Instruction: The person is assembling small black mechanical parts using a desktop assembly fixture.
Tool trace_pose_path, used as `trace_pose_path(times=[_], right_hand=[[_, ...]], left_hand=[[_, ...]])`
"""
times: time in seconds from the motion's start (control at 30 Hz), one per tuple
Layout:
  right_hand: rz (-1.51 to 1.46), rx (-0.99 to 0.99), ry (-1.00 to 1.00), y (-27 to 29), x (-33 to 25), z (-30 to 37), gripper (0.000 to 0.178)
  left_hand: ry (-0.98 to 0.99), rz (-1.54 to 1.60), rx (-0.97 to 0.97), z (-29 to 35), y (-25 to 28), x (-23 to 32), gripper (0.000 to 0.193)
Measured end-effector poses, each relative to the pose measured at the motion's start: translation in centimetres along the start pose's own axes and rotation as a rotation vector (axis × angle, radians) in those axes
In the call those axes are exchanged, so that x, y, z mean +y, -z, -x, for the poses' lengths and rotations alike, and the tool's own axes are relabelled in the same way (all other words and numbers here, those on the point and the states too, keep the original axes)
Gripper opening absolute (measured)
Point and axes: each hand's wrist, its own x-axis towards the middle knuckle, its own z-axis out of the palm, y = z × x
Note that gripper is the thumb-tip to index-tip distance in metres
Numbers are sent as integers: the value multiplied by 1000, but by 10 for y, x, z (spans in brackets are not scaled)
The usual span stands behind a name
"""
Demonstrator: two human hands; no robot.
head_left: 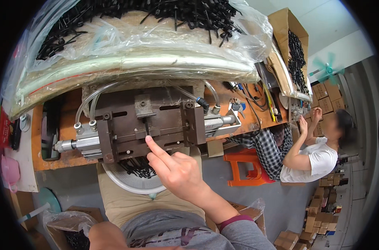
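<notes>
My right hand (177,171) reaches to the dark metal fixture (172,118) on the bench. Its index finger is stretched out, the tip touching the near end of a slim black piece (147,126) set in the fixture's middle. The other visible fingers are bent, and nothing shows between them. A metal block (145,106) stands at the black piece's far end. Of my left hand (107,236), only a rounded patch of bare skin shows at the lower edge, with fingers hidden. Below the fixture, a white basket (133,188) with black pieces rests at my lap.
Air cylinders (87,146) with clear hoses flank the fixture. Behind it lies a plastic-lined tray (135,62) heaped with black parts. Keys (238,106) and cables lie to the right. A co-worker (310,154) sits beyond an orange stool (247,166). Cartons (285,241) stand on the floor.
</notes>
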Motion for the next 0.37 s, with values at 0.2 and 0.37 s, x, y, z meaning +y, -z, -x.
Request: trace_pose_path(times=[0.2,0.37], right_hand=[[-100,33,36,-3,-2,19,14],[-157,-31,81,-4,-13,38,14]], left_hand=[[-170,-93,283,27,-13,-15,26],[-773,-28,-191,32,41,-48,21]])
